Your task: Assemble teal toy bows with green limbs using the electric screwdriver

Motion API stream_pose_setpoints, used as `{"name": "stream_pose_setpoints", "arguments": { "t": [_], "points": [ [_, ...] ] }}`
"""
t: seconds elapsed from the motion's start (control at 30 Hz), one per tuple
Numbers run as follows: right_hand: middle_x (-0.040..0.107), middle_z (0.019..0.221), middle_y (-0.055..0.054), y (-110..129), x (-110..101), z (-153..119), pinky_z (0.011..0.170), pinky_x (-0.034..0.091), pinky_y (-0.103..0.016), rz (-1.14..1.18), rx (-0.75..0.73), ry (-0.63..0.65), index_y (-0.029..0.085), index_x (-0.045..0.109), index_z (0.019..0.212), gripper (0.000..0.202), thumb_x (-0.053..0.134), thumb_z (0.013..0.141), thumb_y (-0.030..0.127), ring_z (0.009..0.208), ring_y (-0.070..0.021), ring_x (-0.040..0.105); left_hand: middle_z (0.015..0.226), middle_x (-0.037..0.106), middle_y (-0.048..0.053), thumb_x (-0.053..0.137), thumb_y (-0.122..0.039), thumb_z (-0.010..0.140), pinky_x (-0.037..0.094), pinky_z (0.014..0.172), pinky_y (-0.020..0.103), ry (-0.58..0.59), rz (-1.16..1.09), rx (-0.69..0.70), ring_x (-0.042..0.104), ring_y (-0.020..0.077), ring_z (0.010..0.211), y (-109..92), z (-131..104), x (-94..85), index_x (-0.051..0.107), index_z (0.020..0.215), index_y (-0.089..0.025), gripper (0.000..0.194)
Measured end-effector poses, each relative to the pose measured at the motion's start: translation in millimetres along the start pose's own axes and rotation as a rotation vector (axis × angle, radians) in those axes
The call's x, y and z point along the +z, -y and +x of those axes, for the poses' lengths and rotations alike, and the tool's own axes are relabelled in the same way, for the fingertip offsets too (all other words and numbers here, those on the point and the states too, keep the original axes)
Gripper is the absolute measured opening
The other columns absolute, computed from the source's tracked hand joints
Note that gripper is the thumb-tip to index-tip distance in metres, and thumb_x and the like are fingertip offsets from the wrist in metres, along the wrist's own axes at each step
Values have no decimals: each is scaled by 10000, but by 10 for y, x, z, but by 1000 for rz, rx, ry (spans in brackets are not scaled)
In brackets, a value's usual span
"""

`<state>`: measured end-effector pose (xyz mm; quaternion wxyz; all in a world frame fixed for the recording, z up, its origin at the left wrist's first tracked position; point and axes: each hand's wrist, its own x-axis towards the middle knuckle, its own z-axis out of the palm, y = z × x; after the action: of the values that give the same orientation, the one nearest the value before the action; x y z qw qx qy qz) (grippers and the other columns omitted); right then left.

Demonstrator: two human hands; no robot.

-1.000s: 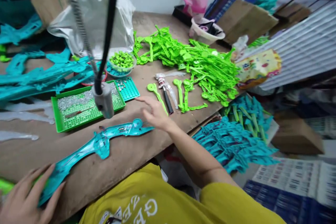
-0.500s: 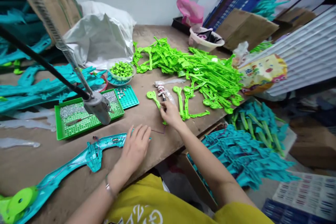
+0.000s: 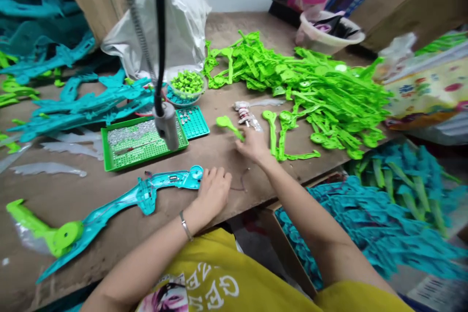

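Toward the right, my right hand [image 3: 253, 145] pinches the lower end of a bright green plastic arm [image 3: 227, 125] with a round head. My left hand [image 3: 215, 189] lies palm down, fingers loosely bent, beside the right end of a long turquoise plastic shell [image 3: 119, 209]. The underside of that hand is hidden. The shell lies open side up, with thin wire and a small metal part inside. A green disc piece [image 3: 66, 238] sits at its left end. Just beyond my right hand is a small red and white bundle [image 3: 244, 113]. A thin dark wire [image 3: 239, 189] lies between my hands.
A green tray [image 3: 146, 157] holds small metal parts beside a turquoise tray [image 3: 193, 122]. Above it hangs a grey tool head [image 3: 167, 126]. A bowl of green bits [image 3: 187, 83] stands behind. Green parts [image 3: 310, 83] are heaped right; turquoise parts [image 3: 351, 214] fill a box below the table edge.
The view has shifted. My left hand has slid right, uncovering the shell's round end. My right hand has taken the green arm, which has turned and moved slightly left.
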<state>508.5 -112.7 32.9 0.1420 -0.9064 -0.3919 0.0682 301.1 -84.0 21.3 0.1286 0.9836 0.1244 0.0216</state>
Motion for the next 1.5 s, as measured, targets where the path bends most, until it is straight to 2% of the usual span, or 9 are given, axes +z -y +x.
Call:
{"name": "stream_pose_setpoints", "arguments": {
  "t": [0.13, 0.43, 0.57, 0.7, 0.83, 0.97, 1.2, 1.33, 1.5],
  "points": [
    [766, 959, -109, -97, -103, -63, 855, 526, -378, 158, -63, 4, 152, 665, 1173, 436, 569, 751, 198, 918, -269, 706, 1020, 605, 112, 438, -99, 932, 432, 837, 423, -8, 25, 94, 569, 265, 980, -31, -64, 22, 593, 984, -167, 177],
    [686, 659, -25, -106, -266, -304, 633, 485, -273, 423, -169, 303, 187, 635, 740, 227, 411, 771, 212, 600, -158, 612, 910, 612, 108, 388, -131, 980, 456, 802, 392, 11, 70, 134, 594, 249, 898, -170, 89, 58, 592, 960, -127, 205],
    [698, 706, -26, -126, -289, -328, 660, 492, -289, 445, -209, 265, 167, 706, 938, 314, 452, 851, 329, 625, -165, 611, 922, 574, 70, 363, -138, 997, 488, 746, 348, -149, 31, 248, 581, 209, 826, -101, 38, -55, 565, 985, -157, 203],
    [729, 795, -50, -168, -266, -323, 717, 507, -315, 419, -245, 200, 163, 718, 1042, 348, 461, 881, 333, 721, -192, 655, 922, 583, 66, 331, -131, 1012, 535, 739, 285, -514, -160, 346, 602, 167, 842, 62, -184, -272, 539, 1180, -137, 268],
    [742, 917, -87, -156, -232, -346, 804, 504, -350, 332, -438, 214, 180, 736, 1000, 312, 451, 897, 254, 859, -224, 678, 1105, 611, 71, 485, -125, 971, 585, 819, 278, -834, -469, 2, 658, 145, 953, 296, -634, -570, 492, 1336, -228, 380],
    [744, 930, -82, -82, -157, -424, 824, 473, -370, 226, -647, 331, 212, 737, 1024, 328, 432, 912, 172, 891, -232, 665, 1126, 678, 48, 611, -146, 918, 619, 712, 280, -1050, -698, -377, 701, 111, 755, 548, -1131, -802, 466, 1401, -274, 521],
    [728, 920, -104, -33, 27, -444, 805, 443, -381, 176, -819, 344, 177, 713, 1035, 332, 394, 951, 142, 884, -230, 632, 933, 705, 22, 671, -278, 891, 602, 738, 264, -893, -843, -702, 707, 125, 750, 769, -1569, -598, 675, 1171, -201, 290],
    [728, 920, -99, -26, 63, -306, 802, 416, -381, 188, -863, 262, 194, 705, 1060, 326, 395, 963, 158, 865, -223, 610, 953, 686, 26, 623, -302, 923, 568, 759, 270, -805, -838, -689, 695, 133, 794, 811, -1492, -443, 700, 1096, -208, 212],
    [731, 939, -105, 78, 155, -113, 831, 373, -397, 126, -910, 306, 185, 715, 1069, 328, 415, 941, 154, 884, -238, 591, 931, 679, 24, 549, -263, 963, 495, 823, 288, -738, -635, -590, 649, 148, 891, 895, -1305, -308, 693, 1023, -210, 165]
  ]
}}
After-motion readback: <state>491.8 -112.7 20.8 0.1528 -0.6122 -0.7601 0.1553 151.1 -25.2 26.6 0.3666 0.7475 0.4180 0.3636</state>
